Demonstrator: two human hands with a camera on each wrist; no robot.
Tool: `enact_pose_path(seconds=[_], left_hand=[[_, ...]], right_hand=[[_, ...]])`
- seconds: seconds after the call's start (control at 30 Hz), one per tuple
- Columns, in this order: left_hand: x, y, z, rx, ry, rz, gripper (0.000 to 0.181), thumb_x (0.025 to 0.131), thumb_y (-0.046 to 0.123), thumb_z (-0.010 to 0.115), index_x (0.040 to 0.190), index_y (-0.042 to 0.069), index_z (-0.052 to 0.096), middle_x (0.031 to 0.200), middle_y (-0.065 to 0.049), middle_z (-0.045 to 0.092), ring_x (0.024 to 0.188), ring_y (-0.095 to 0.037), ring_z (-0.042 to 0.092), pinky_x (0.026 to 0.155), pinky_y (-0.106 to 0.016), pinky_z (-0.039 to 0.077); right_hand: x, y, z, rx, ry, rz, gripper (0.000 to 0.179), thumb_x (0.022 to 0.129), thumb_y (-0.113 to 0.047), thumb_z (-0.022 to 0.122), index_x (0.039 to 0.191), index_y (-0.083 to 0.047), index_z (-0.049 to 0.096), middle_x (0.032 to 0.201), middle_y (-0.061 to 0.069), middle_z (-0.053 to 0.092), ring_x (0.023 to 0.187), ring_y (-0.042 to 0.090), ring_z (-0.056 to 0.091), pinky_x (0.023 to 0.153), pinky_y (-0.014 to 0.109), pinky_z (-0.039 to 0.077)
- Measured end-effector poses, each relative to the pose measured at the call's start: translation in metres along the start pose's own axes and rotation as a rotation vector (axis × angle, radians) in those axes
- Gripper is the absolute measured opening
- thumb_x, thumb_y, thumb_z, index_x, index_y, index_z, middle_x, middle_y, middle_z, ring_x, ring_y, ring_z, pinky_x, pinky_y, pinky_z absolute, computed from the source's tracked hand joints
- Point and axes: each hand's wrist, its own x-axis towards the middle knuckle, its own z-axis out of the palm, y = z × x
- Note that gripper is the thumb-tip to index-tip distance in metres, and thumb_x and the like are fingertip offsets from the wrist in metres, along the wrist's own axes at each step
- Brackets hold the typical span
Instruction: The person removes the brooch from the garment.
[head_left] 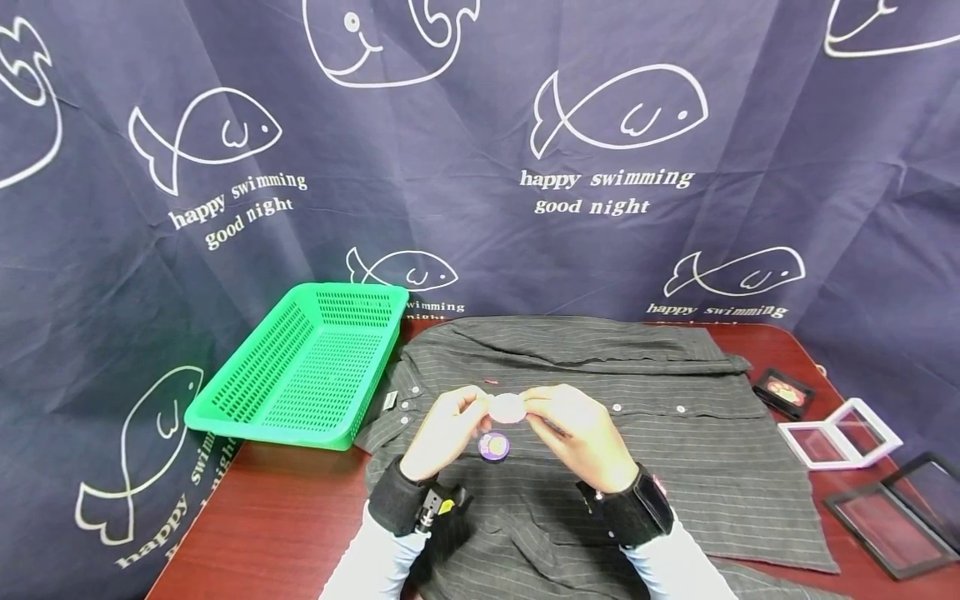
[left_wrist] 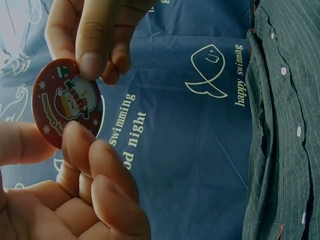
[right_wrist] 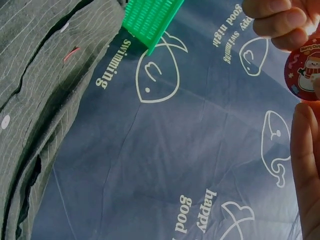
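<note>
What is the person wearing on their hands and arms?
Both the left hand and the right hand are bare, with no gloves. Each wrist has a wide black band: the left band with a small dark gadget showing a bit of yellow, the right band with a little red at its edge. The sleeves are very pale blue, almost white.

I'm holding a disc (head_left: 507,408) between left hand (head_left: 442,429) and right hand (head_left: 585,429) over shirt (head_left: 675,467); badge (head_left: 494,447) lying on shirt. Basket (head_left: 322,375) sitting left, frames (head_left: 838,440) lying right, case (head_left: 783,392) behind frames, curtain (head_left: 465,183) hanging behind.
</note>
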Motion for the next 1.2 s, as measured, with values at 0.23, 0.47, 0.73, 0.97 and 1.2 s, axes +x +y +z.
enact_pose_path(seconds=[0.23,0.47,0.73,0.97,1.2], left_hand=[[0.001,0.000,0.000,0.020,-0.007,-0.015,0.024,0.099,0.018,0.055,0.090,-0.002,0.065,0.078,-0.017,0.065,0.065,-0.009,0.057,0.061,-0.019,0.047],[-0.001,0.002,0.002,0.075,0.088,0.051,0.017,0.098,0.022,0.058,0.093,0.008,0.067,0.081,-0.007,0.068,0.074,-0.014,0.062,0.070,-0.021,0.048],[-0.005,-0.007,0.008,0.252,0.241,0.187,0.023,0.095,0.024,0.063,0.115,0.011,0.062,0.106,-0.005,0.067,0.099,-0.020,0.065,0.082,-0.036,0.054],[-0.008,-0.031,0.008,0.533,0.284,0.311,0.052,0.092,0.028,0.067,0.136,0.006,0.052,0.136,-0.013,0.056,0.129,-0.029,0.053,0.109,-0.043,0.041],[-0.014,-0.057,0.004,0.699,0.205,0.308,0.077,0.086,0.041,0.069,0.147,0.004,0.040,0.153,-0.016,0.040,0.145,-0.038,0.031,0.118,-0.049,0.028]], right_hand=[[-0.001,0.003,0.000,0.031,0.038,0.037,0.026,0.100,-0.027,0.056,0.094,-0.008,0.073,0.095,0.006,0.073,0.088,0.020,0.068,0.085,0.026,0.052],[-0.001,0.005,-0.005,0.024,0.066,0.095,0.004,0.090,-0.010,0.069,0.092,-0.008,0.071,0.092,0.005,0.071,0.085,0.019,0.067,0.081,0.027,0.051],[0.000,0.009,-0.013,0.007,0.122,0.199,0.019,0.075,0.003,0.074,0.090,-0.007,0.069,0.083,0.003,0.069,0.074,0.015,0.063,0.074,0.022,0.049],[0.000,0.013,-0.017,0.031,0.154,0.281,0.023,0.073,0.009,0.073,0.090,-0.008,0.070,0.082,0.003,0.069,0.071,0.018,0.062,0.070,0.022,0.048],[-0.003,0.019,-0.021,0.046,0.178,0.345,0.026,0.073,0.010,0.075,0.090,-0.010,0.071,0.081,0.001,0.070,0.069,0.010,0.063,0.068,0.021,0.049]])
